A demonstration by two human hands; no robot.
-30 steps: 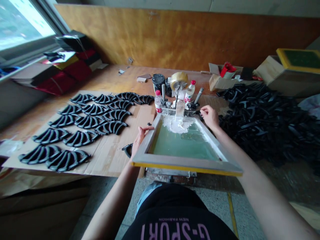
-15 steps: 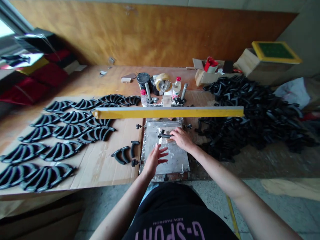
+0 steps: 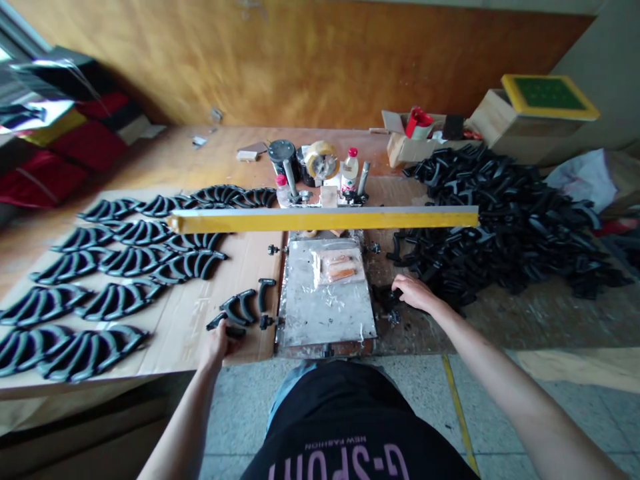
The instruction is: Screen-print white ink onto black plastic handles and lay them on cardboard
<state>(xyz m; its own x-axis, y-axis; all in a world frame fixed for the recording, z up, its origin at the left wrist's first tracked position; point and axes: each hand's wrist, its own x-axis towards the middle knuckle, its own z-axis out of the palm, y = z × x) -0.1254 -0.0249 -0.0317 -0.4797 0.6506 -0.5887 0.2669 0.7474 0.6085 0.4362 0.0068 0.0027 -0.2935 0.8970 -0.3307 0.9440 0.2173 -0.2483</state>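
My left hand point(image 3: 218, 341) is closed on a black curved plastic handle point(image 3: 226, 326) at the front of the cardboard sheet point(image 3: 195, 327), beside a few other loose handles point(image 3: 249, 303). My right hand point(image 3: 413, 293) rests with curled fingers on black handles point(image 3: 387, 297) at the near edge of the big pile point(image 3: 505, 220), right of the metal printing plate point(image 3: 325, 293). Whether it grips one is hidden. The printing screen frame point(image 3: 325, 219) is tilted up, showing its yellow edge. The plate carries a taped orange jig point(image 3: 340, 267) and nothing else.
Rows of printed black handles point(image 3: 115, 267) cover the cardboard at left. Bottles point(image 3: 350, 170), a tape roll point(image 3: 320, 159) and a black ink jar point(image 3: 281, 155) stand behind the screen hinge. Boxes and a second yellow-framed screen point(image 3: 547, 97) sit at back right.
The screen frame was lifted from flat to upright. The handle that lay on the plate is gone; my left hand has carried it to the cardboard. My right hand moved to the pile's edge.
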